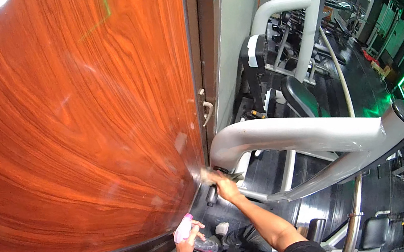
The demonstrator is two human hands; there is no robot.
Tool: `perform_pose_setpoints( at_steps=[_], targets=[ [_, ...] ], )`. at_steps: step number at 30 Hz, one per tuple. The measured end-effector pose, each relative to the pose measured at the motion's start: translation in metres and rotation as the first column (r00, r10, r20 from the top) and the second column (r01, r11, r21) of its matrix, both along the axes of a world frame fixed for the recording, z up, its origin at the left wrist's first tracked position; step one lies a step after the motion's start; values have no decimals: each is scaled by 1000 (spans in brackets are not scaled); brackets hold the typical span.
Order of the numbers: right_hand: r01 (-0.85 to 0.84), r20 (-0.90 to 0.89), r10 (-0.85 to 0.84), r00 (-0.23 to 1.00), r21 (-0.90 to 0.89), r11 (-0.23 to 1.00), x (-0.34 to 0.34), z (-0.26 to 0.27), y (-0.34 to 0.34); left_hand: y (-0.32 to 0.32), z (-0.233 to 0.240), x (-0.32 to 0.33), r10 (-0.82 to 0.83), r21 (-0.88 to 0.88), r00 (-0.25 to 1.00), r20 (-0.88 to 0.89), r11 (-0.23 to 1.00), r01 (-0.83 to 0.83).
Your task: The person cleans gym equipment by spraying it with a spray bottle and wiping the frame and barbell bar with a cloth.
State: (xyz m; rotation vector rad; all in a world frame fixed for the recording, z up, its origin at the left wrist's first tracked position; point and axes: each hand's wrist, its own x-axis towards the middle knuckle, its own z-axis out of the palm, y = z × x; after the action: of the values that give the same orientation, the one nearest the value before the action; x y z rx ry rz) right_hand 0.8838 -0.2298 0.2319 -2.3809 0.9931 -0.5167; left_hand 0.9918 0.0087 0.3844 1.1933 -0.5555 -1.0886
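Observation:
A glossy wood-grain door panel (pixel 84 126) fills the left side of the view. My left hand (pixel 188 241), low in front of me, holds a spray bottle with a pink and white trigger head (pixel 183 228); its clear body (pixel 206 246) hangs below the fingers. My right hand (pixel 226 187) reaches out to the lower right edge of the panel. A cloth (pixel 207 176), blurred, is in its grip, close to the panel surface. Above that hand, a metal door handle (pixel 208 112) is fixed on the dark frame.
A gym machine's thick silver tube frame (pixel 296 129) stands just right of my right arm. Behind it are a black padded seat (pixel 299 96) and a weight stack (pixel 256 72). A long pole (pixel 358 195) and black rubber flooring (pixel 262 168) lie to the right.

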Motion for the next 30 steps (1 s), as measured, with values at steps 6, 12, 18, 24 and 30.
perform_pose_setpoints(
  at_steps=[6,12,18,24,30],
  targets=[
    [-135,-97,135,986,3,991,10,4,87,17,2,4,89,18,996,4,996,-89],
    [-9,182,-61,981,361,933,-27,33,81,25,2,8,130,23,991,32,991,-131],
    [354,187,-389,902,192,915,4,22,35,19,2,7,129,-3,990,49,992,-129],
    [317,161,-407,899,402,859,-3,1,92,20,2,4,135,13,991,0,991,-135],
    [553,-36,-678,734,611,566,-11,9,78,11,-8,0,37,10,999,-38,999,-36]
  ],
)
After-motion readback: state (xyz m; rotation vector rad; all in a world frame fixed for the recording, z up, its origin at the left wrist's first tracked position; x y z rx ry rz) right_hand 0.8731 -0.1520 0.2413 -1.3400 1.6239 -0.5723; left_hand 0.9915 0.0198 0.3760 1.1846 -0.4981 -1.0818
